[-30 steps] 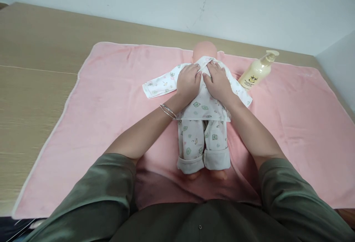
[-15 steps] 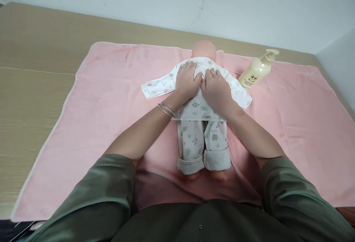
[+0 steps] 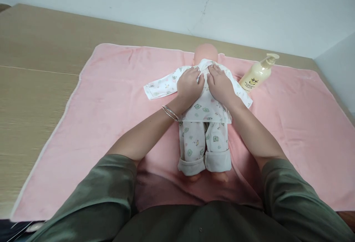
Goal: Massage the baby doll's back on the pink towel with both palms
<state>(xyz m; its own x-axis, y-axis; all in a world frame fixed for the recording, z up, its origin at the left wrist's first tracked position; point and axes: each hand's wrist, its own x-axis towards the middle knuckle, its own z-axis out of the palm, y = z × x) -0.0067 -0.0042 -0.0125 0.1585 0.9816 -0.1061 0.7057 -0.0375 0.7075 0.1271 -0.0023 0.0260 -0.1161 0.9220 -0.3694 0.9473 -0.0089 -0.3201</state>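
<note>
A baby doll [image 3: 205, 52] lies on a pink blanket [image 3: 111, 97], head away from me. It wears a white printed top [image 3: 205, 105] and matching trousers [image 3: 203, 142] with grey rolled cuffs. My left hand [image 3: 190, 86] lies on the left of the doll's chest, fingers curled on the top's fabric near the collar. My right hand [image 3: 220, 84] lies on the right of the chest, fingertips pinching the fabric at the neckline. The two hands almost touch at the middle. A silver bangle [image 3: 169, 113] sits on my left wrist.
A cream pump bottle [image 3: 259, 72] lies on the blanket just right of the doll's shoulder. The blanket covers a wooden table [image 3: 36, 60] that runs to a pale wall [image 3: 249, 9] at the back. The top's empty sleeve [image 3: 159, 86] lies spread to the left.
Both hands have shifted slightly on the doll's chest and now pinch the top's fabric at the neckline. The view has moved a little.
</note>
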